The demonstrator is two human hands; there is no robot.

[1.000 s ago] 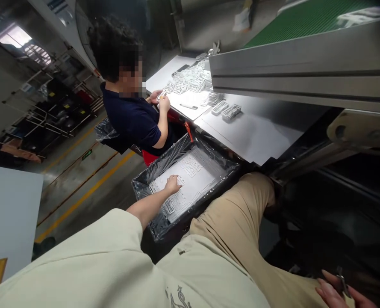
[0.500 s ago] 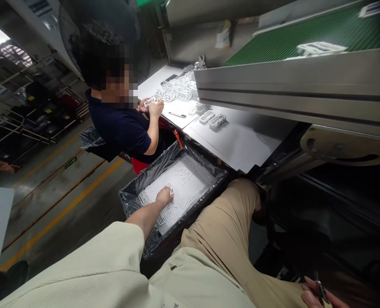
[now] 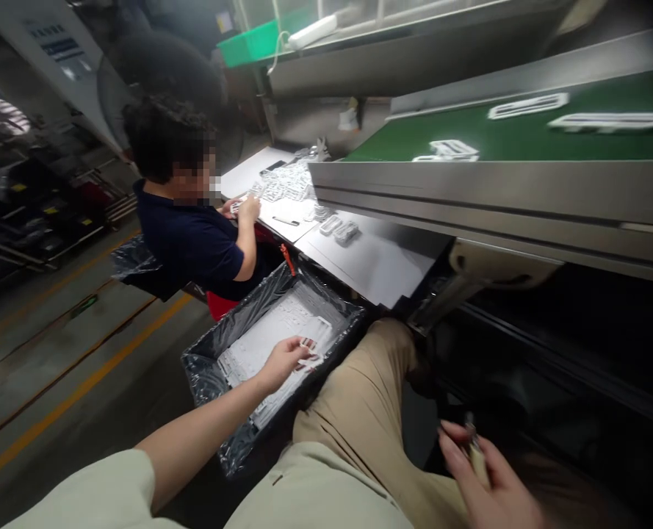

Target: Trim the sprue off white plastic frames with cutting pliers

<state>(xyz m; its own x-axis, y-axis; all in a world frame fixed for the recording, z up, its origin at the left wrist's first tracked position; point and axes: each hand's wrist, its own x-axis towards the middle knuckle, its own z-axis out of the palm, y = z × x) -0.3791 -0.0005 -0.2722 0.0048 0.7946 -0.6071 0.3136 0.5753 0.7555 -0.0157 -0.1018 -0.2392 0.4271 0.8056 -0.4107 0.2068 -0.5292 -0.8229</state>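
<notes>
My left hand (image 3: 283,363) is closed on a white plastic frame (image 3: 320,332), a thin outline piece with open slots. It is over a bin (image 3: 202,367) lined with clear-black plastic film, where flat white pieces lie on a pale sheet (image 3: 271,323). Low on the right, my right hand (image 3: 494,477) is wrapped round a small hand tool (image 3: 478,461) with a cream handle and a short metal tip. The tool's exact kind is unclear. My right hand is beside my knee, apart from the bin.
A co-worker (image 3: 186,228) sits at a white-topped table (image 3: 386,272), handling a white piece. A heap of white frames (image 3: 287,180), small stacks (image 3: 347,233) and a pen-like tool (image 3: 286,221) lie there. On the right, a green conveyor belt (image 3: 381,143) carries white frames behind a metal side rail (image 3: 469,195).
My left hand has lifted from the bin's contents with a white frame in its fingers. My right hand, with the tool, has come further into view. The camera view has shifted.
</notes>
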